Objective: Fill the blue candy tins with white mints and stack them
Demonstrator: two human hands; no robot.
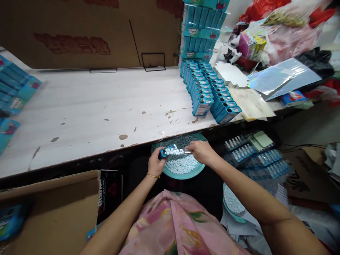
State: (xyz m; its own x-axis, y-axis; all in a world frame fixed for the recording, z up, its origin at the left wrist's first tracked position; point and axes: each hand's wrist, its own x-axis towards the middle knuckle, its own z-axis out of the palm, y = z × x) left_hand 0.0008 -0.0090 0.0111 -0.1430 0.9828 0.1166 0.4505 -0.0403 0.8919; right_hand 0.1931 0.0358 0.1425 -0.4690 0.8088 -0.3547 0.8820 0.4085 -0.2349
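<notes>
A small blue candy box (164,151) is in my left hand (156,163), tilted with its open end toward the right. My right hand (201,151) grips the metal handle of a scoop (187,151). White candies (175,150) heap on the scoop and reach the mouth of the box; much of the scoop is hidden beneath them. Below both hands, a turquoise basin (183,176) full of small white candies (182,164) rests at my lap, partly under the table edge.
Rows of blue boxes (203,102) stand on the white table (106,106), with stacked display packs (200,32) behind. A large carton (90,24) lines the back. At lower left is an open carton (66,212); at lower right, a second candy basin (235,203).
</notes>
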